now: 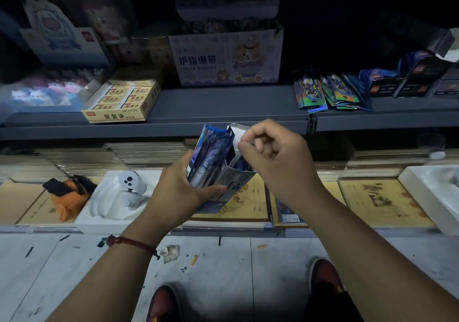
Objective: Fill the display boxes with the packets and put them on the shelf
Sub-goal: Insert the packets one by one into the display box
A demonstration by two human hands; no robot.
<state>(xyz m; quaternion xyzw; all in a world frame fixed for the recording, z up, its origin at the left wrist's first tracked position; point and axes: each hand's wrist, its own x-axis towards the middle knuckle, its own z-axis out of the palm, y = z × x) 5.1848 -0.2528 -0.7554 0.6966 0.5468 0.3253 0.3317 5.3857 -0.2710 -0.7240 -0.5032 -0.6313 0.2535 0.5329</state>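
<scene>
A: Where is the display box (239, 180) sitting right now?

B: It is being held in the air, in front of the shelf (223, 115) edge and above the notebooks (250, 210) on the lower tier. The left hand (178, 185) is wrapping its grip round the box's lower left side, thumb across the near face. It is also pressing on the packets (213, 147) standing in the box.

A: And the right hand (278, 162)?

B: Its grip is narrow: thumb and forefinger are pinching the pale flap (236, 131) at the box's top, with the other fingers curling in.

A: What is worrying you?

B: The packets are sticking up well above the box's rim and leaning to the left. If the flap is being tugged hard, or the box is tipping further, I judge they could be sliding out onto the notebooks or the floor. The thin card could also be creasing or tearing at the fold.

A: Anything on the shelf?

B: More loose packets (327, 93) are lying far right, and the finger bandage box (228, 58) is standing far centre. The free space between them is looking adequate, yet a careless push could be knocking the neighbours.
</scene>
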